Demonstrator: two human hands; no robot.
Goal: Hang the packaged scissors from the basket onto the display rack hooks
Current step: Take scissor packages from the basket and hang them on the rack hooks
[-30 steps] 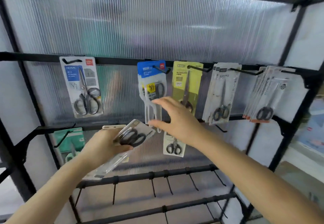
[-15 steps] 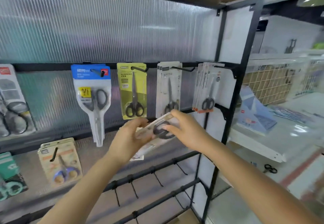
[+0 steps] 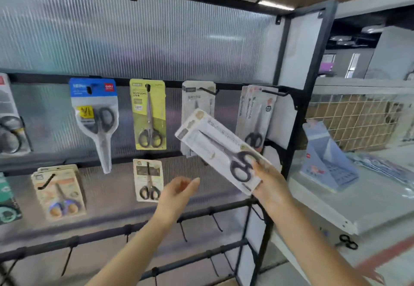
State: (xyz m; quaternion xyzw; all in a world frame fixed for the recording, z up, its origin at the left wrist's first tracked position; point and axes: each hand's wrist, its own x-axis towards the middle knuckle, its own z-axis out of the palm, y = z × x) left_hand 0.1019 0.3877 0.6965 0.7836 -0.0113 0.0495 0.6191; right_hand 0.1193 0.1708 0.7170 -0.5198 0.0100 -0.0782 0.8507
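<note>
A right hand point(image 3: 270, 185) pinched a tilted scissors pack point(image 3: 220, 151) by its lower end; the left hand point(image 3: 177, 196) hovered loose-fingered. One-handed, the pack risked missing the hook point(image 3: 207, 90).

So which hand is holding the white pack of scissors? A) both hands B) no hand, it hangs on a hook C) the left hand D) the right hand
D: the right hand grips the white scissors pack at its handle end, while the left hand is open and apart from it.
</note>
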